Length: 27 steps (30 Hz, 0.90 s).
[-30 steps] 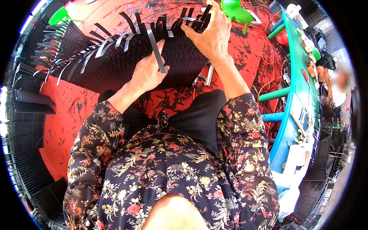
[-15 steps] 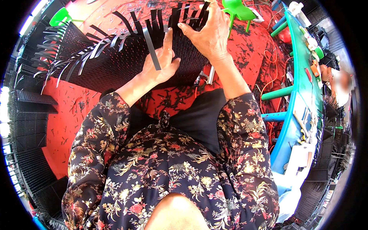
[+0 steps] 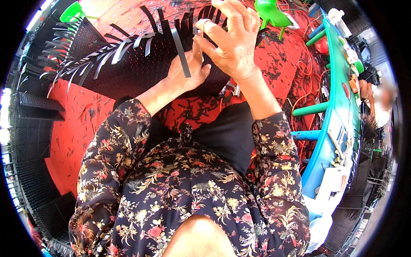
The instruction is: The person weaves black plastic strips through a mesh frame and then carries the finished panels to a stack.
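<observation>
A black woven panel [image 3: 128,75] with a dense mesh stands in front of me, loose flat strips fringing its upper edge. My left hand [image 3: 187,70] is against its near face, index finger stretched up to the edge and thumb apart; the other fingers are mostly hidden. One long black strip [image 3: 180,51] hangs down in front of that hand. Above and to the right, my right hand [image 3: 235,47] brings thumb and index finger together at the edge beside the left fingertip, apparently pinching a strip end. Its other fingers are raised. More upright strips [image 3: 186,25] stand behind the fingertips.
Black cuttings litter the red floor [image 3: 280,81]. A long green and blue table [image 3: 323,141] with tools runs along the right; a person [image 3: 381,100] is beyond it. Green chairs [image 3: 272,15] stand at the back. Dark woven panels [image 3: 34,141] are stacked left. An orange cord [image 3: 306,73] crosses the floor.
The right index finger has come down toward the thumb at the strips. In the picture, both hands and the panel have shifted slightly right; the left hand keeps its pose.
</observation>
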{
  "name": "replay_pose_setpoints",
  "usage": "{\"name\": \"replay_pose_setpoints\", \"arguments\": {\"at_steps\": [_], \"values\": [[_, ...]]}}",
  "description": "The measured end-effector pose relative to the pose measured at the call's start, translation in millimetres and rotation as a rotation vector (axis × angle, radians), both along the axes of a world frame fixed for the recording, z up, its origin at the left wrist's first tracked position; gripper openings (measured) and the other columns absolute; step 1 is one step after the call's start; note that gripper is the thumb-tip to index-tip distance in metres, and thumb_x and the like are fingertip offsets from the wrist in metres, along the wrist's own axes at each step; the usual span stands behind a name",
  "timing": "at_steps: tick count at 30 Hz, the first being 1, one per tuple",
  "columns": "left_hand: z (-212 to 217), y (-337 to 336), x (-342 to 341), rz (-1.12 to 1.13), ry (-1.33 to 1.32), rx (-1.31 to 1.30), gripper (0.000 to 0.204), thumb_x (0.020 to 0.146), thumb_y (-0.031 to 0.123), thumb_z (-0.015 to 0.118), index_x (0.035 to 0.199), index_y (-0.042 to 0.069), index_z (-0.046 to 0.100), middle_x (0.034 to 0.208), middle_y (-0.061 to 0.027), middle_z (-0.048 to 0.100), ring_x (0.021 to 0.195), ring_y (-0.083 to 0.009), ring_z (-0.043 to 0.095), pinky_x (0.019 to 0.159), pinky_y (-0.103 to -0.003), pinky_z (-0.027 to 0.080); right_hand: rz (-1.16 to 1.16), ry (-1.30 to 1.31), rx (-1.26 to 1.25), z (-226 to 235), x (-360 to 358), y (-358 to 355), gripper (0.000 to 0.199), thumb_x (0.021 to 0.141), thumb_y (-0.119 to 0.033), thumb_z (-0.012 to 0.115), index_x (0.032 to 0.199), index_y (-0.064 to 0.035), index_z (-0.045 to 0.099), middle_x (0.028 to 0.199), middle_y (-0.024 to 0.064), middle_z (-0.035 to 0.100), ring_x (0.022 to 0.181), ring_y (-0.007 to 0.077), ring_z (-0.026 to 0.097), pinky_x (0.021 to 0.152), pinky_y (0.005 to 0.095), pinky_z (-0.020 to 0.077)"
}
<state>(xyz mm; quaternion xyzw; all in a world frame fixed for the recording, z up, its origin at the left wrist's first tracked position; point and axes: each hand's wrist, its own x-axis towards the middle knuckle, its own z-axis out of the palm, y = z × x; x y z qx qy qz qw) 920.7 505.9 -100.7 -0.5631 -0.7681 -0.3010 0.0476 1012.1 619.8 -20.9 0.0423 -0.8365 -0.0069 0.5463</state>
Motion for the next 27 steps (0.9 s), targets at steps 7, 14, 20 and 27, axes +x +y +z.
{"name": "replay_pose_setpoints", "arguments": {"at_steps": [7, 14, 20, 27], "values": [[6, 1, 2, 0.037, -0.043, -0.081, 0.080, 0.074, 0.015, 0.064, 0.133, -0.013, 0.018, 0.083, -0.0225, 0.061, 0.078, -0.0361, 0.062, 0.065, -0.042, 0.050, 0.053, 0.044, 0.033, -3, -11, 9, 0.014, 0.066, -0.019, 0.068, 0.078, -0.0140, 0.062, 0.115, 0.0116, 0.054, 0.115, 0.0318, 0.045, 0.095, 0.0510, 0.0301], [6, -18, 6, 0.041, -0.090, 0.078, 0.081, 0.075, 0.008, 0.066, 0.139, 0.001, 0.018, 0.076, -0.0089, 0.059, 0.067, -0.0233, 0.061, 0.062, -0.034, 0.050, 0.021, 0.087, 0.029, 4, -11, 10, 0.018, 0.062, -0.013, 0.072, 0.075, -0.0105, 0.060, 0.110, 0.0124, 0.055, 0.109, 0.0330, 0.049, 0.087, 0.0484, 0.0357], [3, -27, 2, 0.040, -0.092, 0.159, 0.082, 0.074, 0.006, 0.066, 0.139, -0.005, 0.016, 0.076, -0.0103, 0.060, 0.064, -0.0215, 0.061, 0.059, -0.031, 0.050, 0.034, 0.110, 0.028, 2, -14, 11, 0.017, 0.062, -0.012, 0.072, 0.073, -0.0097, 0.058, 0.107, 0.0128, 0.056, 0.105, 0.0333, 0.051, 0.083, 0.0473, 0.0377], [3, -24, -2, 0.054, -0.089, 0.104, 0.083, 0.073, 0.011, 0.066, 0.137, -0.007, 0.017, 0.078, -0.0099, 0.056, 0.069, -0.0312, 0.059, 0.061, -0.040, 0.049, 0.038, 0.080, 0.012, 8, -11, 7, 0.017, 0.062, -0.011, 0.071, 0.073, -0.0092, 0.058, 0.107, 0.0136, 0.055, 0.105, 0.0335, 0.051, 0.083, 0.0476, 0.0379]]}}
